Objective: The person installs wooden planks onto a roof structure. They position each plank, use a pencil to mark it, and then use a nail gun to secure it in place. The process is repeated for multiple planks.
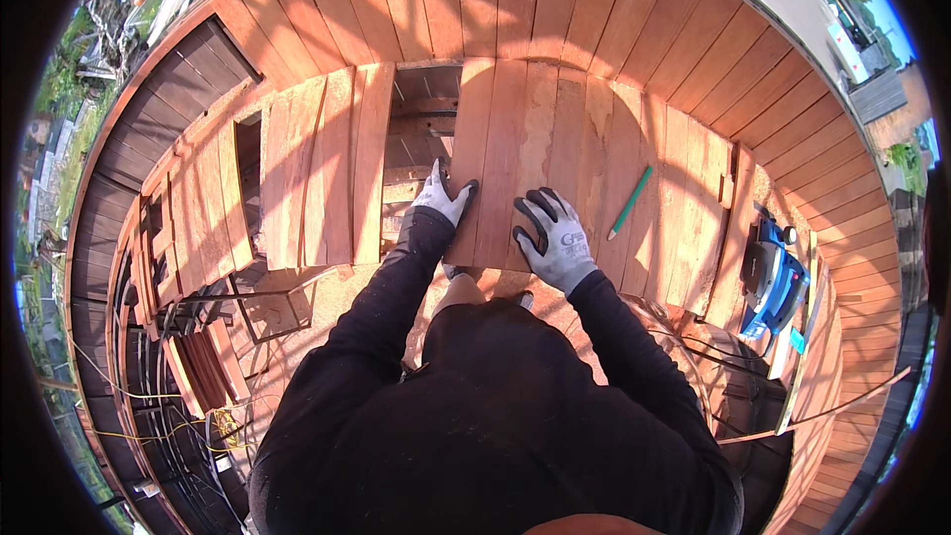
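My left hand, in a white and black work glove, is at the left edge of a reddish wooden board. Its thumb lies against that edge, and the other fingers stretch over the gap beside it. My right hand, gloved alike, rests on the neighbouring boards with its fingers bent and apart. Both hands touch the row of boards, which lie side by side on a curved bench-like frame. A green pencil lies on the boards right of my right hand.
A blue power tool sits at the right end of the row. More loose boards lie left of the gap, with another dark opening among them. Curved slatted panelling rises behind. Cut boards, cables and metal bars are at lower left.
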Demonstrator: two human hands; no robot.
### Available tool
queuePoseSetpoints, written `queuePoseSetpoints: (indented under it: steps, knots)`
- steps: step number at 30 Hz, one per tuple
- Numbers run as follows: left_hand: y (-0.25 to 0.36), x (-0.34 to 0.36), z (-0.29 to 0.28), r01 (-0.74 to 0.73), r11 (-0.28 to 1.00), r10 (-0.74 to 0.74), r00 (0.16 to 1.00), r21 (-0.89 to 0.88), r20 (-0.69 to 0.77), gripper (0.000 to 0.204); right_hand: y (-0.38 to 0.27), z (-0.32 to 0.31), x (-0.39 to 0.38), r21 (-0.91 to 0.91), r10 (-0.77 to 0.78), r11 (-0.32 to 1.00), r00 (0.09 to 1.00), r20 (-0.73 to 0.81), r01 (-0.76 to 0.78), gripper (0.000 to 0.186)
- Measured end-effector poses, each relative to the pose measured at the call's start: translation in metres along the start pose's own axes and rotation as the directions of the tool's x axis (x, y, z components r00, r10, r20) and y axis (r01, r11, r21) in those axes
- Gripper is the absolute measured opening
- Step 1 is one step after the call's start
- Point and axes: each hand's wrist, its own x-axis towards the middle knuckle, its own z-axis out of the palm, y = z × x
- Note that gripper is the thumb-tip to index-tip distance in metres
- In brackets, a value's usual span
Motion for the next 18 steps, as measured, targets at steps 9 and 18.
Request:
queuePoseSetpoints:
  steps: [9,18]
  knots:
    - [-0.005,0.004,0.001,0.024,0.999,-0.028,0.987,0.022,0.155,0.098,0.035,0.061,0.149,-0.192,-0.177,0.951,0.935,0.307,0.243,0.061]
    - [0.009,0.007,-0.008,0.117,0.989,-0.139,0.951,0.094,0.276,0.098,0.206,-0.054,0.160,-0.482,0.436,0.789,0.900,0.002,-0.382,0.060]
